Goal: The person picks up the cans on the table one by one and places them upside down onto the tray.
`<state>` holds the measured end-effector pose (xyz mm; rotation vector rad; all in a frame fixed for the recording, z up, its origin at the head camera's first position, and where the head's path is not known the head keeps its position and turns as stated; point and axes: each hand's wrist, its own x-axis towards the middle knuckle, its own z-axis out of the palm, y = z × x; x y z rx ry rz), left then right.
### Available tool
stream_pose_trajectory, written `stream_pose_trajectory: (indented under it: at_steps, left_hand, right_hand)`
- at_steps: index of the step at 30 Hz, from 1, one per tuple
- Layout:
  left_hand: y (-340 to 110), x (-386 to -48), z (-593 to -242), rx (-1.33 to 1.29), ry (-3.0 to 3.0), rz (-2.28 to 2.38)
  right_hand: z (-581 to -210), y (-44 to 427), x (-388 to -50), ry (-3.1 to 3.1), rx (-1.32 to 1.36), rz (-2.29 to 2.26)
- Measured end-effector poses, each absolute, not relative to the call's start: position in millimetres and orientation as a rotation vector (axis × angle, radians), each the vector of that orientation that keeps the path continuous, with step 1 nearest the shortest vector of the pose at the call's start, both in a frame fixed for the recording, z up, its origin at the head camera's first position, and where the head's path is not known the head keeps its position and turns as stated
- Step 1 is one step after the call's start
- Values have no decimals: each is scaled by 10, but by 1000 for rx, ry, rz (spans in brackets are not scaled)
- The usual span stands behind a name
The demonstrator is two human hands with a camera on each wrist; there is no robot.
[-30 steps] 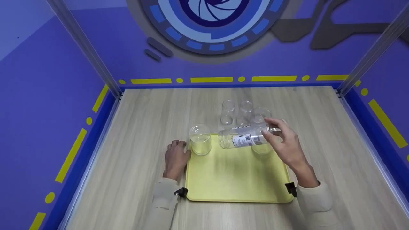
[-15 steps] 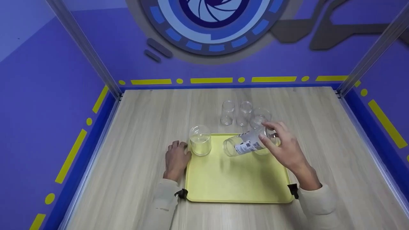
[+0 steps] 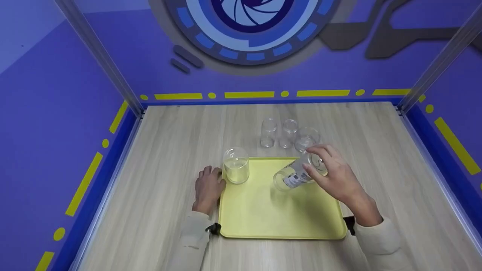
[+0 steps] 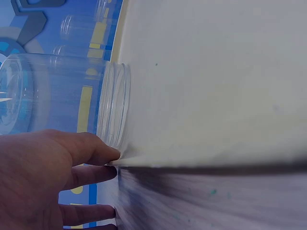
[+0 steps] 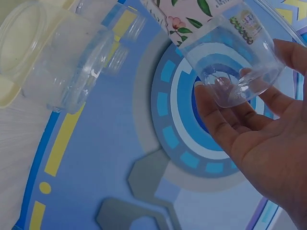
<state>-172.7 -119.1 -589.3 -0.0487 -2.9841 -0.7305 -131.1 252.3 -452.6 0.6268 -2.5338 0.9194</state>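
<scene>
In the head view my right hand [image 3: 333, 175] grips a clear plastic jar [image 3: 297, 175] by its closed end, with fingers and thumb round it. This jar is tilted above the yellow tray [image 3: 278, 222], its mouth pointing down and left. The right wrist view shows pink floral print on its label [image 5: 192, 14]. My left hand [image 3: 207, 188] rests at the tray's left edge, fingers fairly straight, thumb touching the rim. Next to it a wide clear jar [image 3: 236, 167] stands on the tray; in the left wrist view its threaded mouth [image 4: 115, 103] faces down.
Two slim clear jars [image 3: 269, 131] [image 3: 289, 132] stand behind the tray on the wooden table [image 3: 169, 143]. A wider clear container [image 3: 308, 135] is right of them. Blue panels [image 3: 244, 84] enclose the table at the back and sides.
The right hand has tipped the labelled jar from nearly level to mouth-down and moved it slightly right and nearer the tray. The left hand and the other jars have stayed put.
</scene>
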Motion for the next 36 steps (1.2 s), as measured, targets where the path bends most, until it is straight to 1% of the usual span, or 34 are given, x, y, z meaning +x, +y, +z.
stream_pose_trajectory:
  at_steps: [10, 36]
  left_hand:
    - [-1188, -1706, -5880, -71, -2969, -722]
    - [-1207, -1705, -5897, -62, -2990, -746]
  right_hand:
    - [-4469, 2523, -1301, -2557, 731, 797]
    - [-4430, 2577, -1216, -2795, 718, 672]
